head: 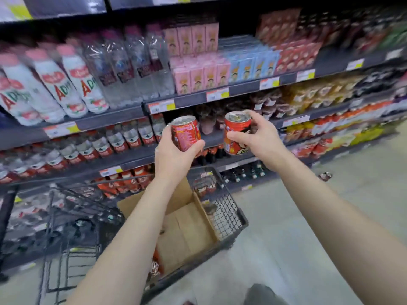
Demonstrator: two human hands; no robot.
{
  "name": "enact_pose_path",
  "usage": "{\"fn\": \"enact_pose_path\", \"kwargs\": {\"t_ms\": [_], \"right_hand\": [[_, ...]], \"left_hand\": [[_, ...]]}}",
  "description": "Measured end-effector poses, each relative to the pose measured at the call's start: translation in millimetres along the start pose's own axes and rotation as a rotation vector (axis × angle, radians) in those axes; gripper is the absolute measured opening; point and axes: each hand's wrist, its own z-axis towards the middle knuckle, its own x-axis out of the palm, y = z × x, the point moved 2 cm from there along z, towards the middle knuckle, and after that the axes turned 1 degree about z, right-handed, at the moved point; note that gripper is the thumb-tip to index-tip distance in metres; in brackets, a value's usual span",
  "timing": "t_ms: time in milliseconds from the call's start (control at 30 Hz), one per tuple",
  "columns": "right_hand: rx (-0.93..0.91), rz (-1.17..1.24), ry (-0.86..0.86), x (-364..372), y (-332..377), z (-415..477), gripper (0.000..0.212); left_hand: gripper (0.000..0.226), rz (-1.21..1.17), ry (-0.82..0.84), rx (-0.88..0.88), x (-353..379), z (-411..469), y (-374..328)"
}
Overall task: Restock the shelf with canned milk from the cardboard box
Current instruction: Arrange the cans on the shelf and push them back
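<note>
Cans, two, red, canned milk by the task: left can [186, 133] gripped in the left hand [176, 150], fingers wrapped under and around its body, top tipped a little away; right can [236, 132] pinched in the right hand [258, 137], thumb on the front, fingers over the far side and rim, close to upright. Hands apart, each clamped on its own can, both raised before the dark gap in the shelf [212, 138] at mid height; neither can touches the ledge yet.

Judgement on the step: placing, one can at a time. Level the left can first, since a tilted base will rock on the ledge; set the base flat, slide it back, then let go. Picture side faces out on the right can; the left shows fine print and wants a turn in the fingers. Watch the neighbouring stock beside the gap; blur hides how tightly it stands.

Cardboard box [185, 225] sits open below in the wire cart [224, 208], bare brown bottom showing, something red at its near corner partly hidden by the forearm. Price tags [161, 106] line the shelf edges; white bottles [72, 84] and pink cartons [198, 78] stand on the tier above.
</note>
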Motion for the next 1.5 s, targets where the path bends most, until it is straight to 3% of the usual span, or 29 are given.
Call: {"fn": "enact_pose_path", "kwargs": {"t_ms": [267,367,500,667,933,1200,1500], "right_hand": [[-0.112,-0.015,-0.119,-169.6,21.6,19.8,0.081],[-0.127,-0.034,-0.118,-234.9,21.5,29.1,0.086],[-0.152,-0.044,-0.123,-316.9,21.6,37.7,0.075],[-0.129,-0.016,-0.148,-404.1,15.5,67.0,0.082],[-0.102,-0.013,-0.184,-469.3,-2.4,150.8,0.063],[-0.046,-0.054,-0.127,-511.8,-40.8,291.1,0.052],[0.009,0.007,-0.205,-548.1,-83.4,422.2,0.059]], "left_hand": [[0.074,0.043,0.093,0.166,109.4,9.3,-133.1],[0.085,0.018,0.086,0.162,159.3,8.4,-182.3],[0.095,-0.024,0.057,0.162,221.2,10.0,-238.2],[0.080,-0.032,0.062,0.171,293.0,22.4,-294.5],[0.084,-0.039,0.094,0.204,382.3,81.4,-322.4],[0.086,-0.013,0.104,0.251,466.4,187.4,-328.9],[0.084,-0.001,0.110,0.194,530.8,269.8,-339.0]]}}
